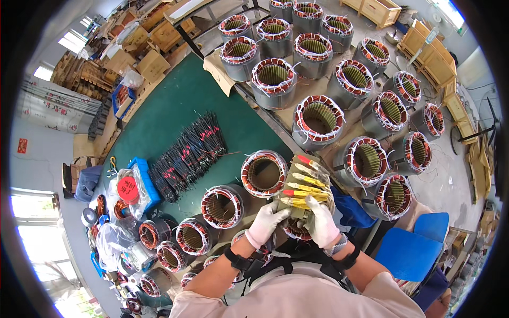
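My left hand (269,224) and my right hand (321,222), both in white gloves, hold a bundle of flat olive-tan pieces with yellow, red-tipped strips (306,183) across its top. The left thumb lies at the bundle's lower left edge. My right thumb presses near the lowest strip, and the other fingers are mostly hidden beneath. Just left of the bundle stands a motor stator (264,174) with a copper winding laced in white. Another stator (296,229) shows partly below the bundle, between my hands.
A pile of black leads with red bits (188,153) lies on the green table (154,106). Several stators (318,122) stand in rows on the right-hand bench. A blue chair (413,249) is at lower right. At left is a blue tray (143,183) beside a round red lid (128,189).
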`<state>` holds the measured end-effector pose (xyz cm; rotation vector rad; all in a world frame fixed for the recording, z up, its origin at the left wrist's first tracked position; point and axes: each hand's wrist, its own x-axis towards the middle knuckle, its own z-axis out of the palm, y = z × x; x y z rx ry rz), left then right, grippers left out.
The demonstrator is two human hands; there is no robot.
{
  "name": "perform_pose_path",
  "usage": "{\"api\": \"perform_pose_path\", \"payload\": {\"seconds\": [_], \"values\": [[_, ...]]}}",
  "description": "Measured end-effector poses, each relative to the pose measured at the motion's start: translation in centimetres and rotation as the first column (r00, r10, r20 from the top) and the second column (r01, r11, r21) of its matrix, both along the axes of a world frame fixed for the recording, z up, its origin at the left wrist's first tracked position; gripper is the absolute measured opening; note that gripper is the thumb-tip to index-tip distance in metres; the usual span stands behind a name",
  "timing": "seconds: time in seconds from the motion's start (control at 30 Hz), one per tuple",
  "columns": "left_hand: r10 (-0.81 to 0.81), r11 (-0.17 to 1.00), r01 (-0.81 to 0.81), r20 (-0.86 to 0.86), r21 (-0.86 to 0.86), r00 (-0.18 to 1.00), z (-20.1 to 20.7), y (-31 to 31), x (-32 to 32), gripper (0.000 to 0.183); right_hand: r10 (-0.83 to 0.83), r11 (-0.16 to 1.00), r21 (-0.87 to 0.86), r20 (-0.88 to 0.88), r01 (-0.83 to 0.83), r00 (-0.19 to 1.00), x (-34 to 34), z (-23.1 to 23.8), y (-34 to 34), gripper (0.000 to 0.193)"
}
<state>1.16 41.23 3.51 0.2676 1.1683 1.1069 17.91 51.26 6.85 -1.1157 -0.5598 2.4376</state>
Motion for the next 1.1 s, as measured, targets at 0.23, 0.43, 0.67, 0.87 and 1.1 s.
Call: {"api": "perform_pose_path", "payload": {"seconds": [0.23,0.43,0.67,0.87,1.1], "values": [[-0.097,0.966,0.259,-0.889,0.024,0.447,5.0,0.9,-2.6,0.023,-0.188,0.979,0.078,0.0,0.188,0.982,-1.1,-2.0,-0.4,0.042],[0.6,0.798,-0.564,-0.192,0.213,0.777,3.5,3.7,-11.0,0.044,-0.214,0.973,0.083,-0.039,0.217,0.976,-1.3,-2.1,-0.6,0.042],[0.18,0.974,-0.091,-0.465,0.208,0.867,4.3,5.4,-7.3,0.024,-0.226,0.974,0.031,-0.01,0.226,0.974,-1.3,-2.1,-0.6,0.043],[0.085,0.985,-0.008,-0.442,0.172,0.893,1.9,5.3,-6.4,0.023,-0.284,0.958,-0.054,-0.04,0.281,0.958,-1.6,-2.1,-0.4,0.04],[0.037,0.982,0.064,-0.519,0.175,0.854,1.8,6.1,-6.9,0.022,-0.314,0.946,-0.109,-0.085,0.304,0.946,-1.4,-2.2,-0.4,0.041]]}}
